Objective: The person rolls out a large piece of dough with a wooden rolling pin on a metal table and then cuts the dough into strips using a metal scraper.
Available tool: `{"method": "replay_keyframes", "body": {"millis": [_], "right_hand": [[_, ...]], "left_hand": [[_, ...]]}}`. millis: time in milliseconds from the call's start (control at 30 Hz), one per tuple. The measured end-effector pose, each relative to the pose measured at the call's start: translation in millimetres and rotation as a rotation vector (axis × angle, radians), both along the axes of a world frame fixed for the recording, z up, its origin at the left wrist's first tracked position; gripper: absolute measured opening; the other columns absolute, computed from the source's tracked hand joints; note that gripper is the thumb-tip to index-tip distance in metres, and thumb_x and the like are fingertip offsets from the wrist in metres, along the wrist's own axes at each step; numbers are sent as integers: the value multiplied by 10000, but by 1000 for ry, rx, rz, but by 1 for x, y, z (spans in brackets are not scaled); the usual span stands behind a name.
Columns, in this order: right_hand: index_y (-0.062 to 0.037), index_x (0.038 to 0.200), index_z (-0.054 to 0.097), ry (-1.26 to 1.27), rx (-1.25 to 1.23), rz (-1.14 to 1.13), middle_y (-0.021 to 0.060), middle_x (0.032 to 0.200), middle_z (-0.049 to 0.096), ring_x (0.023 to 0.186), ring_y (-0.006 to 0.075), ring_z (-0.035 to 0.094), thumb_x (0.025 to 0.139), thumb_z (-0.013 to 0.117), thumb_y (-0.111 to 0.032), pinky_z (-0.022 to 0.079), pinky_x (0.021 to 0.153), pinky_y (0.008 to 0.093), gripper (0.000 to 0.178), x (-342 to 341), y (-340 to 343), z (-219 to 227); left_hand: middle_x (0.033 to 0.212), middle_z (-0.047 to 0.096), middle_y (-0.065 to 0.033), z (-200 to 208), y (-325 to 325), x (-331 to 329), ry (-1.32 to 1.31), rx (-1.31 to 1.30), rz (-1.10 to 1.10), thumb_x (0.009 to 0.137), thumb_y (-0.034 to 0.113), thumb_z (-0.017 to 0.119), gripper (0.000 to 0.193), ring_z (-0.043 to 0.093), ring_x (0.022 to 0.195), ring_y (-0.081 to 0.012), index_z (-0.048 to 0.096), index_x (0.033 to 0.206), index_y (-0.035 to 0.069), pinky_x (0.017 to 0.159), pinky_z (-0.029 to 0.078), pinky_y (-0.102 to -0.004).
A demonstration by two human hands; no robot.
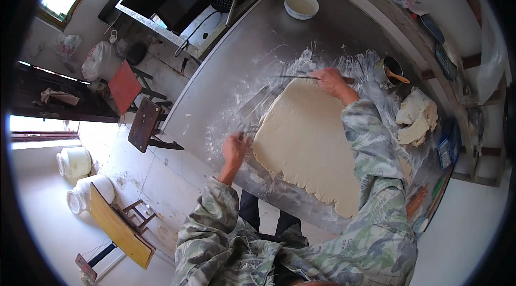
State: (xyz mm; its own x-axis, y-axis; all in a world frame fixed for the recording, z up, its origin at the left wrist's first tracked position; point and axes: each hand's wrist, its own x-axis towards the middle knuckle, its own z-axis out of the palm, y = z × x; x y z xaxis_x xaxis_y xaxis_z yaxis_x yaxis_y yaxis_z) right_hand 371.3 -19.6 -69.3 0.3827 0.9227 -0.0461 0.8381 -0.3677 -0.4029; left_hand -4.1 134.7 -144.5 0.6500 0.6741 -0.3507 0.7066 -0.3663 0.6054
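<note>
A wide flat sheet of pale dough [309, 141] with a ragged edge lies on the flour-dusted table [236, 65]. My right hand [333, 83] is closed around a knife [297, 77]. Its thin dark blade points left along the far edge of the dough, and the handle's end shows to the right of my fist. Beside the left edge of the dough is my left hand [235, 150]. Its fingers are bent and smeared, so whether they hold anything is unclear. Loose white flour [306, 63] is scattered beyond the dough.
A white bowl [301, 5] of pale liquid stands at the far side. To the right are a metal pot [388, 65] with a wooden-handled tool and a crumpled dough lump [416, 116]. Stools [144, 124] stand left of the table, near white jars [94, 192].
</note>
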Motion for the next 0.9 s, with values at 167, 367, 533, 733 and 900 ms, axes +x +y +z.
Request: {"method": "replay_keyframes", "body": {"millis": [167,367,533,733,900], "right_hand": [[-134,1028,701,-169,-253,421,132,937,688,881,347,663,778,572,-59,515,751,459,291,-28,57,-16],[-127,853,685,-369,-19,553,64,868,677,897,273,661,747,590,-55,491,812,423,159,-4,84,-35],[-145,786,673,-622,-124,561,24,841,665,902,230,627,776,576,-95,436,883,391,109,-19,71,-37],[-131,787,661,-543,-22,486,26,824,650,919,229,613,782,574,-89,434,882,394,97,-17,40,-17],[-134,797,655,-472,101,268,27,808,634,880,224,613,786,579,-105,452,857,402,82,-48,-4,26]], "left_hand": [[1071,643,-168,36,28,50,-536,473,12,809,214,691,311,644,830,-364,663,1084,72,720,520,-455],[980,613,-150,8,6,76,-283,317,-250,818,181,640,262,626,776,-382,623,1059,78,665,518,-471],[873,567,-141,15,-55,81,-356,386,-195,767,127,619,206,618,787,-349,587,955,49,626,519,-464],[960,630,-136,33,-39,79,-350,105,-180,782,241,704,288,636,860,-328,680,1030,98,710,521,-455],[978,657,-128,15,3,12,-321,-26,-66,812,281,679,334,641,869,-360,676,1082,85,731,506,-430]]}}
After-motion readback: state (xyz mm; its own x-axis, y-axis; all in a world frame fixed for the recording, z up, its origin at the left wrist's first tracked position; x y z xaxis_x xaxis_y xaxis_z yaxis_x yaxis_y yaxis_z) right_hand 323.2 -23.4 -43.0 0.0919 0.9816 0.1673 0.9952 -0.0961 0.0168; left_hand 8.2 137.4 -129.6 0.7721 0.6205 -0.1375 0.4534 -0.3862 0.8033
